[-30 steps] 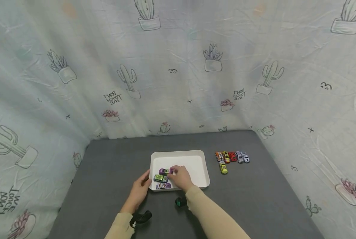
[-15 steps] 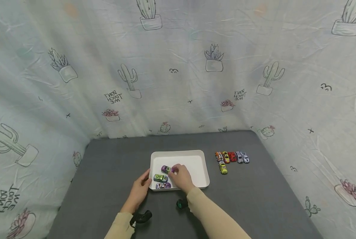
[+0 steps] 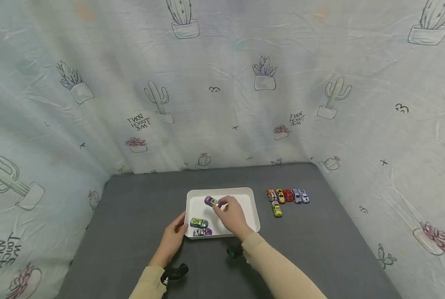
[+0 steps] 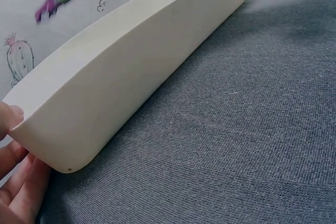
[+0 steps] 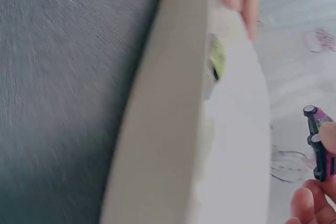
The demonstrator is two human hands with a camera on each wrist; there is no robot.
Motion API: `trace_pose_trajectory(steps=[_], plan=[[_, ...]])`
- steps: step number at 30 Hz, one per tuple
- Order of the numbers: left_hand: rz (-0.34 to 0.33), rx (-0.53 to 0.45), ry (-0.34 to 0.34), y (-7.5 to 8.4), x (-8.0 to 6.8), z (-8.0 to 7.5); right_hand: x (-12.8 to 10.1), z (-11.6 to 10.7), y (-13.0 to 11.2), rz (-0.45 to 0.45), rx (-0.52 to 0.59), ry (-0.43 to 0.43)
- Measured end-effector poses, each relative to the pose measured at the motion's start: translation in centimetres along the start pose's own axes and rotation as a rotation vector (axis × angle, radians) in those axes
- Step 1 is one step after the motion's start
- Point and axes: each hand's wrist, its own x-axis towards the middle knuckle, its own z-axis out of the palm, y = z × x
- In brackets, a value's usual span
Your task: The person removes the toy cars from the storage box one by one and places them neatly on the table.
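Note:
My right hand (image 3: pixel 233 216) pinches a purple and green toy car (image 3: pixel 212 202) by one end, lifted above the white tray (image 3: pixel 196 211). In the right wrist view the raised toy car (image 5: pixel 319 156) shows its black underside and wheels, gripped by thumb and fingers. My left hand (image 3: pixel 172 236) holds the tray's near left corner; the left wrist view has the thumb over the rim and the fingers against the outside. A green toy car (image 3: pixel 199 222) and a purple and white toy car (image 3: pixel 202 232) lie inside the tray, near that corner.
Right of the tray, several toy cars stand side by side in a row, a red toy car (image 3: pixel 288 195) among them. A yellow-green toy car (image 3: pixel 276 209) sits just in front of the row. A cactus-print curtain (image 3: pixel 222 83) surrounds the dark grey table (image 3: pixel 144 195).
My right hand has lifted the purple and green toy car from beside the green one and moved it up and slightly right. The left hand stays on the tray.

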Motion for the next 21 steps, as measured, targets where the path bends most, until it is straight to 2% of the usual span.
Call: trace_pose_trajectory(steps=[6,21], plan=[[-0.016,-0.008,-0.006,0.0,-0.1,-0.1,0.2,-3.1,1.0,-0.016,0.056,0.074],[-0.04,-0.003,-0.018,0.3,-0.1,-0.3,-1.5,-9.6,7.4,0.125,0.12,0.217]])
